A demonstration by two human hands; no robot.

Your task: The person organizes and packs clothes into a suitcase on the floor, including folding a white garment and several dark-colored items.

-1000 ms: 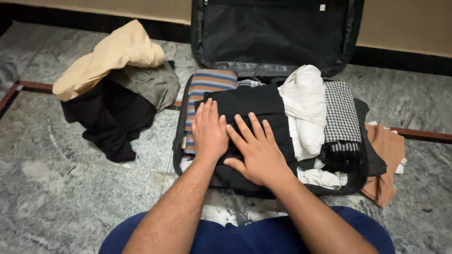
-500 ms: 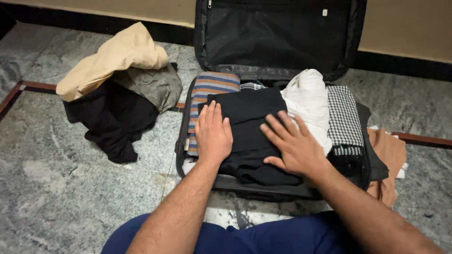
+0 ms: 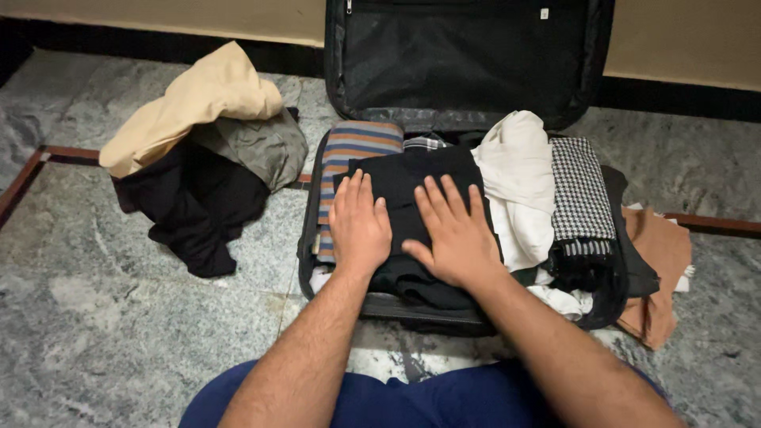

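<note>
Since half a second earlier, right hand (image 3: 453, 238) slid back beside left hand (image 3: 358, 223) — fingers spread flat, gripping nothing — on the black garment (image 3: 412, 178), mid-suitcase (image 3: 305, 254). Even downward pressure seemed best; its front edge looked possibly unfolded.

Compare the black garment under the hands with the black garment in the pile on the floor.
The black garment under the hands lies folded and flat inside the open suitcase; the black garment on the floor is crumpled and sprawls on the stone. The left hand and right hand press flat on the first; the second is partly covered by a tan garment and a grey-green one. Both are dark, plain cloth.
</note>
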